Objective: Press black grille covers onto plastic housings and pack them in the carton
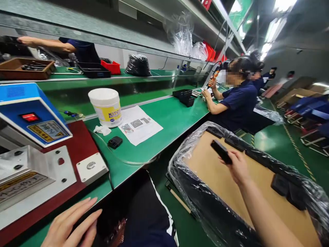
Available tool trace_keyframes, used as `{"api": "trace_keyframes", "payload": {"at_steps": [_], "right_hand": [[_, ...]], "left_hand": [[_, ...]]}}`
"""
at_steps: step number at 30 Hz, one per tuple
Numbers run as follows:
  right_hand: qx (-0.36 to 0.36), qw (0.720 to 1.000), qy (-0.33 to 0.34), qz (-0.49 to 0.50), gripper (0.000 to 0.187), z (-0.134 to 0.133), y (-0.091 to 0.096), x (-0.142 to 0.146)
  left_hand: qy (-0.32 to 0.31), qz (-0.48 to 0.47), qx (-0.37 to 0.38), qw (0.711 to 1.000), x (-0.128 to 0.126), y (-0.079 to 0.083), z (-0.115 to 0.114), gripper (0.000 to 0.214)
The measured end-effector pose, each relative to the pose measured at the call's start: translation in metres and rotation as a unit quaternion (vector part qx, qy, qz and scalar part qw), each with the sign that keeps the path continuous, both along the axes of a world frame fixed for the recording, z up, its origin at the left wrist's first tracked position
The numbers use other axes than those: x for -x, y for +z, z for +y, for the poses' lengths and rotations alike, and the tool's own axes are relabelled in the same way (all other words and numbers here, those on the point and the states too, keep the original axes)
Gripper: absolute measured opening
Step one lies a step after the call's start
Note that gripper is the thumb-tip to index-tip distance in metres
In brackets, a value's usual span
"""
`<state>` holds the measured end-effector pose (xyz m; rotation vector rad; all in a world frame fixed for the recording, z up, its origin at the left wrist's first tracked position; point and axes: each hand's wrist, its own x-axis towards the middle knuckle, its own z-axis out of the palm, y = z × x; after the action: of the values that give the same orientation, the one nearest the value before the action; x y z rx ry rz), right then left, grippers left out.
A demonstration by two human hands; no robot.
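Note:
My right hand (pixel 238 166) is closed on a small black rectangular part (pixel 221 151), held over a brown cardboard sheet (pixel 223 185) in a plastic-lined bin (pixel 185 178). More black parts (pixel 280 183) lie along the bin's far and right edges. My left hand (pixel 72 224) rests open, fingers stretched flat, at the near edge of the green bench (pixel 164 120), beside the press machine's red base (pixel 77 144). Another small black part (pixel 114 142) lies on the bench.
A blue and metal press machine (pixel 31 116) stands at left. A white tub (pixel 106 106), a printed sheet (pixel 138 125) and a crumpled wipe (pixel 102 129) lie on the bench. A seated co-worker (pixel 236 99) works further along, near black trays (pixel 186 96). Another person's arm (pixel 46 44) reaches across the far bench.

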<state>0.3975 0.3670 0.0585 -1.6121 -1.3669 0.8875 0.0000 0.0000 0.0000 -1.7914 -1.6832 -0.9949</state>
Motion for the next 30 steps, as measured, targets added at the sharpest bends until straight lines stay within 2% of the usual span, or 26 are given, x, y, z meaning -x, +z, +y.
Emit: {"api": "trace_keyframes", "payload": {"at_steps": [2, 4, 7, 9, 11, 14, 16, 18, 19, 21, 22, 24, 28, 30], "right_hand": [[0.002, 0.991, 0.108, 0.082, 0.037, -0.040, 0.015, 0.041], [0.059, 0.921, 0.295, 0.247, 0.030, -0.082, 0.027, 0.087], [0.113, 0.793, 0.482, 0.355, 0.020, -0.139, 0.037, 0.150], [0.144, 0.720, 0.556, 0.389, 0.017, -0.168, 0.036, 0.185], [0.187, 0.661, 0.597, 0.415, 0.017, -0.191, 0.031, 0.215], [0.257, 0.597, 0.624, 0.434, 0.019, -0.222, 0.023, 0.251], [0.281, 0.585, 0.626, 0.433, 0.021, -0.242, 0.017, 0.268], [0.266, 0.601, 0.625, 0.421, 0.023, -0.262, 0.011, 0.279], [0.241, 0.612, 0.630, 0.413, 0.026, -0.270, 0.007, 0.283], [0.177, 0.626, 0.651, 0.391, 0.029, -0.284, -0.002, 0.289], [0.145, 0.630, 0.663, 0.378, 0.029, -0.289, -0.006, 0.291], [0.092, 0.633, 0.681, 0.357, 0.026, -0.292, -0.012, 0.292], [0.012, 0.635, 0.716, 0.289, 0.006, -0.281, -0.009, 0.291], [-0.059, 0.652, 0.712, 0.252, 0.011, -0.272, -0.001, 0.290]], "left_hand": [[-0.043, -0.035, -0.001, 0.998, -0.016, 0.024, 0.023, 0.034], [-0.076, -0.059, -0.014, 0.995, -0.034, 0.045, 0.037, 0.050], [-0.069, -0.182, -0.012, 0.981, -0.047, 0.063, 0.038, 0.068], [-0.047, -0.305, 0.001, 0.951, -0.046, 0.066, 0.028, 0.069], [-0.027, -0.395, -0.011, 0.918, -0.040, 0.066, 0.012, 0.066], [-0.021, -0.485, -0.056, 0.872, -0.033, 0.067, -0.013, 0.061], [-0.037, -0.571, -0.083, 0.816, -0.033, 0.071, -0.023, 0.065], [-0.052, -0.646, -0.118, 0.752, -0.035, 0.075, -0.028, 0.079], [-0.054, -0.668, -0.135, 0.730, -0.037, 0.076, -0.028, 0.087], [-0.046, -0.685, -0.157, 0.710, -0.040, 0.078, -0.028, 0.094], [-0.037, -0.685, -0.157, 0.711, -0.040, 0.078, -0.027, 0.091], [-0.011, -0.669, -0.139, 0.730, -0.039, 0.076, -0.028, 0.078], [0.033, -0.604, -0.083, 0.792, -0.026, 0.072, -0.041, 0.056], [0.060, -0.552, -0.041, 0.831, -0.017, 0.073, -0.050, 0.053]]}}
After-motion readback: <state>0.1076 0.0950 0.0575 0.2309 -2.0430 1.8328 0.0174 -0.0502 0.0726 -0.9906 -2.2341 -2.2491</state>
